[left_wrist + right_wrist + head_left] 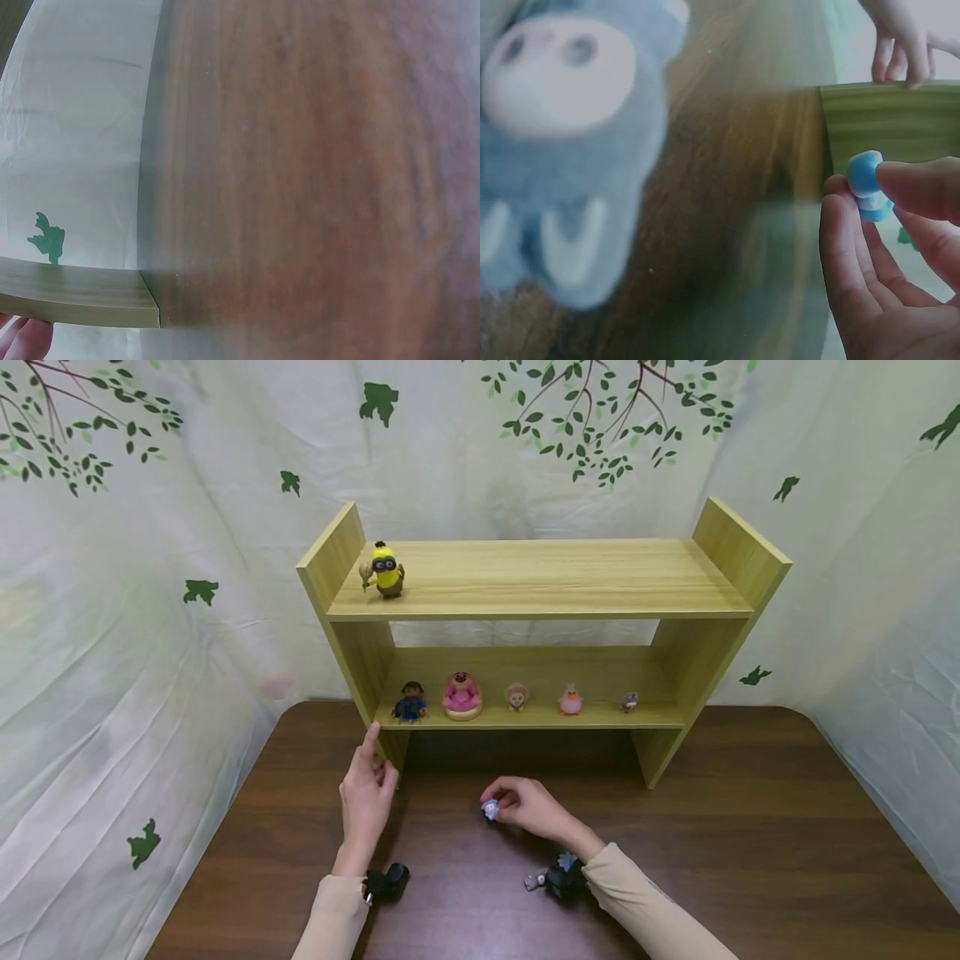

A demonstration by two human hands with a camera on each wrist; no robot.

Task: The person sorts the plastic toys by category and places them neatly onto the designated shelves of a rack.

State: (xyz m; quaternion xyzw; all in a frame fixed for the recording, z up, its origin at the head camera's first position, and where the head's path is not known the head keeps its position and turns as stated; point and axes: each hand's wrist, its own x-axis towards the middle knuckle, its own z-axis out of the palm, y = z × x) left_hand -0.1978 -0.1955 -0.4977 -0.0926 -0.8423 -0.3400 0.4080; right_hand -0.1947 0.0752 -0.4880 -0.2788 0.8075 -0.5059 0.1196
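Between thumb and fingertips, my right hand (534,810) pinches a small blue-and-white figurine (491,809) just over the table, in front of the shelf. The right wrist view shows this figurine (866,180) side-on, its rounded blue top toward the thumb. My left hand (365,797) rests against the left side panel of the wooden shelf (540,616), index finger extended along it. In the left wrist view, fingers (30,341) touch the panel's edge (82,304). Beside the right wrist is a small grey figure (534,881); a grey figure with a pale face (562,75) looms in the right wrist view.
On the top board stands a yellow-and-brown minion figure (386,572). The middle board carries a row: a blue-clothed figure (409,703), a pink bear (462,697), a small lion-like figure (516,697), a pink duck-like figure (570,700) and a tiny grey figure (629,702). A patterned curtain (450,468) hangs behind.
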